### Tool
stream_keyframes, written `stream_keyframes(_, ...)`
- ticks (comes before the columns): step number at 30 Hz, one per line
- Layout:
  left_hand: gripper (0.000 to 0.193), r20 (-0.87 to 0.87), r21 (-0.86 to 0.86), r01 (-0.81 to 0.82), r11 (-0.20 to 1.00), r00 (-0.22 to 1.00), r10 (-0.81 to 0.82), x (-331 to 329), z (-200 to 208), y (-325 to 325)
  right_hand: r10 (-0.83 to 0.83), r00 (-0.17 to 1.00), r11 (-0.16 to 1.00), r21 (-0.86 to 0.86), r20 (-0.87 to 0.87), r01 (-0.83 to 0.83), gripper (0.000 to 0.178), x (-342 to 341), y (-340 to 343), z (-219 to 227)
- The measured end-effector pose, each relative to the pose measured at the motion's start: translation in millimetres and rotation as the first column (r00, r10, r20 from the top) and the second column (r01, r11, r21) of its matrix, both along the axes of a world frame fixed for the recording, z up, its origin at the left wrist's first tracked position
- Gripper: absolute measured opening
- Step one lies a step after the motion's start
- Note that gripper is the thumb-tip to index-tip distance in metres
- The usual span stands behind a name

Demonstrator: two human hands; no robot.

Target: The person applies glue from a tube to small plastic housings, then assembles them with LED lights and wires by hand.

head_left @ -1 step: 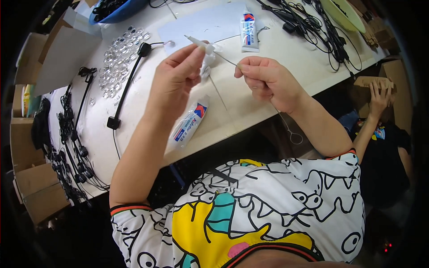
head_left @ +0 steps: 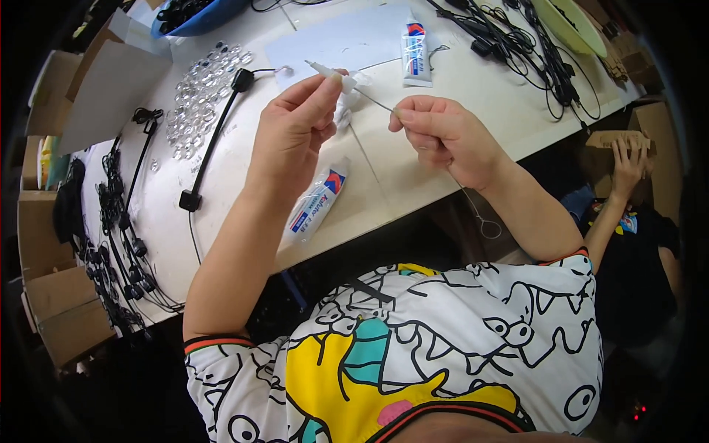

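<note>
My left hand point(head_left: 299, 122) pinches a white tapered nozzle point(head_left: 323, 69) between thumb and finger, its narrow tip pointing to the far left. A thin metal wire point(head_left: 375, 101) runs from the nozzle's wide end to my right hand point(head_left: 443, 131). That hand is closed on the wire, which hangs on below it and ends in a small loop point(head_left: 490, 228). Whether the wire goes inside the nozzle is hidden by my fingers. Crumpled white tissue point(head_left: 343, 117) lies just beyond my left hand. Beside my left forearm rests a white and blue glue tube point(head_left: 319, 201).
Clear round discs point(head_left: 193, 111) and a black cable point(head_left: 214, 144) lie left. Behind are a paper sheet point(head_left: 354, 46) and a second tube point(head_left: 416, 55). Tangled cables point(head_left: 528, 48) sit far right by a green bowl point(head_left: 572, 26). A co-worker's hand point(head_left: 629, 159) touches cardboard at right.
The view has shifted very slightly, so the table things appear a little lower and to the right. Both hands keep their hold on the nozzle and wire.
</note>
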State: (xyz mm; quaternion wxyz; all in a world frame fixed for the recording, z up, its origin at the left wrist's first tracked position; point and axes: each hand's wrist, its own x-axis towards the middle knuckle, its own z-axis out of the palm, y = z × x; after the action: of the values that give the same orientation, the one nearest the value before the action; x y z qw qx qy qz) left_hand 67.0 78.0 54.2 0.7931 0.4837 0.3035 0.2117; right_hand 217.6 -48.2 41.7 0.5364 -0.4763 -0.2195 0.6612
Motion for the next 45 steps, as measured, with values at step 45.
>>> stream_keyframes(45,0.019,0.257,0.203,-0.113,0.973,0.965,0.059,-2,1,-9,0.064,0.919,0.998,0.046,-0.389,-0.050,0.014,-14,0,-2)
